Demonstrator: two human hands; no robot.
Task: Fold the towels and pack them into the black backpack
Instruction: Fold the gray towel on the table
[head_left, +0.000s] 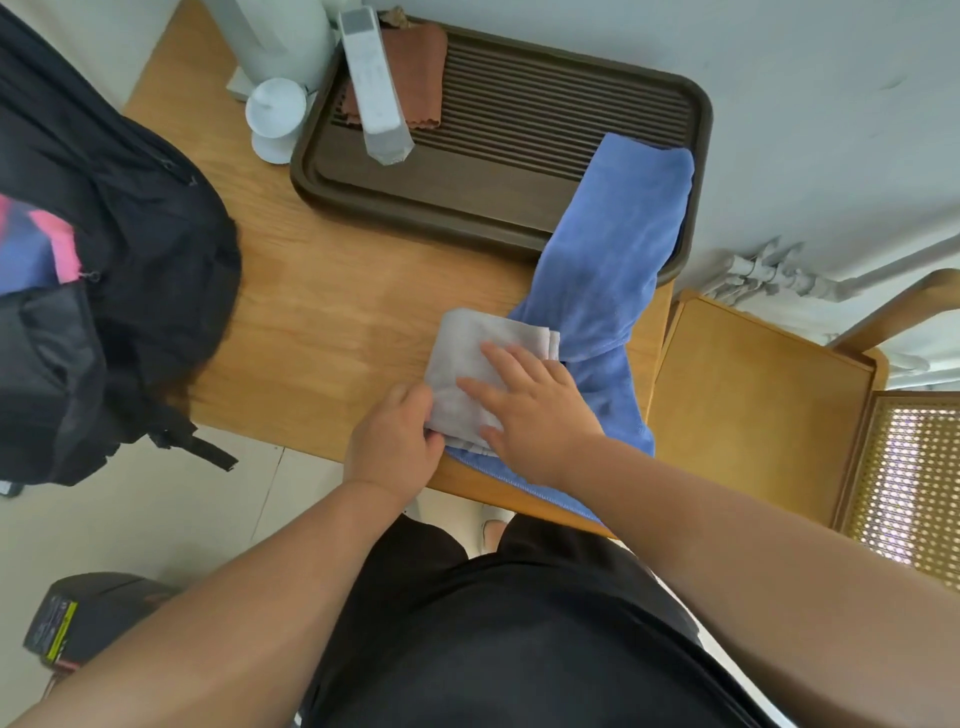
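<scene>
A folded grey towel (470, 353) lies near the front edge of the wooden table (322, 291). My right hand (535, 410) presses flat on top of it with straight fingers. My left hand (395, 441) pinches the towel's near left edge. Under and beside the grey towel, a long blue towel (618, 244) stretches from the tray down over the table's front edge. The black backpack (104, 249) stands at the table's left end, its top open with pink and blue fabric showing inside.
A dark brown slatted tray (519, 124) at the back holds a brown cloth (421, 67) and a white remote (374, 83). A white cup (275, 119) stands left of it. A wooden chair (758, 395) is on the right, a black box (88, 618) on the floor.
</scene>
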